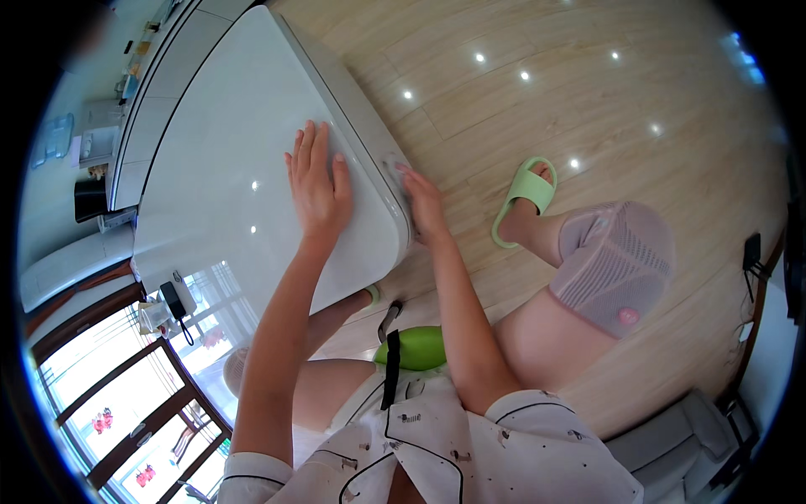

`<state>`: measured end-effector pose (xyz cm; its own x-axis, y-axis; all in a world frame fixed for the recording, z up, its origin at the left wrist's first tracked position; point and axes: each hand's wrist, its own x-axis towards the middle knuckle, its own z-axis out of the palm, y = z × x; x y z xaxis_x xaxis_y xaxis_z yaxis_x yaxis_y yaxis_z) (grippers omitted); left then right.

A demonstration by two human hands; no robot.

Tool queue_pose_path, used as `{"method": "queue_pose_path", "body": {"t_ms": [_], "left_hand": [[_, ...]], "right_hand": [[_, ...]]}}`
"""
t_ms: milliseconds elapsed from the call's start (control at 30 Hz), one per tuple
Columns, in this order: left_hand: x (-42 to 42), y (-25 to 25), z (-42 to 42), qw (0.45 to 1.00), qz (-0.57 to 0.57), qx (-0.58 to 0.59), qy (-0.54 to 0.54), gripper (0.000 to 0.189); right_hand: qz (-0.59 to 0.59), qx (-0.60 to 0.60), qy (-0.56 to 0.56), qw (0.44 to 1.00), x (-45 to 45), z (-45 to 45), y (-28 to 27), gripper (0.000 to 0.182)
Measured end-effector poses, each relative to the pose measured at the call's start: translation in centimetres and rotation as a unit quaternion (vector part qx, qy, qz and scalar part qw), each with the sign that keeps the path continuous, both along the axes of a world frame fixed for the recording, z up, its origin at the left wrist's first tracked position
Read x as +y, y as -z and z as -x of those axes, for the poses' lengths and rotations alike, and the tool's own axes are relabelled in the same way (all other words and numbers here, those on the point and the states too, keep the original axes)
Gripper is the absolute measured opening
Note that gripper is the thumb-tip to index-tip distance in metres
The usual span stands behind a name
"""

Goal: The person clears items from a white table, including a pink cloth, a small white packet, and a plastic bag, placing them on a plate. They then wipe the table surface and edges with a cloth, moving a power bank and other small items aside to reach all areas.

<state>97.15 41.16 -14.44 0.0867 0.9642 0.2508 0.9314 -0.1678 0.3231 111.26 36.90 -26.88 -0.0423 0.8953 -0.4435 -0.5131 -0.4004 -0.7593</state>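
My left hand [320, 198] lies palm down on a glossy white tabletop [233, 126], its thumb spread from the fingers and nothing in its grasp. Against the table's side edge [352, 113], near the rounded corner, is my right hand [425, 205]. A small greyish, translucent patch [391, 165] shows by its fingertips; whether the hand holds it is unclear. The right palm is hidden from view.
I sit on a green seat [415, 348], with a black strap [391, 372] hanging before me. My foot wears a green slipper [527, 192] on the wood-look floor [466, 120]. A black box [172, 300] stands at the table's left end. A grey sofa [674, 435] is behind right.
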Motion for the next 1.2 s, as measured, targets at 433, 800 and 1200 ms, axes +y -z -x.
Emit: {"method": "queue_pose_path", "body": {"t_ms": [433, 800, 1200], "left_hand": [[1.2, -0.5, -1.5, 0.999, 0.014, -0.002, 0.036, 0.051], [0.5, -0.8, -1.0, 0.999, 0.031, 0.0, 0.026, 0.052], [0.4, -1.5, -1.2, 0.998, 0.055, 0.022, 0.007, 0.053]], "right_hand": [[0.061, -0.107, -0.047, 0.991, 0.1, -0.3, 18.2, 0.049], [-0.246, -0.084, -0.099, 0.961, 8.2, 0.9, -4.1, 0.048], [0.095, -0.115, -0.194, 0.97, 6.5, 0.5, 16.8, 0.056]]}}
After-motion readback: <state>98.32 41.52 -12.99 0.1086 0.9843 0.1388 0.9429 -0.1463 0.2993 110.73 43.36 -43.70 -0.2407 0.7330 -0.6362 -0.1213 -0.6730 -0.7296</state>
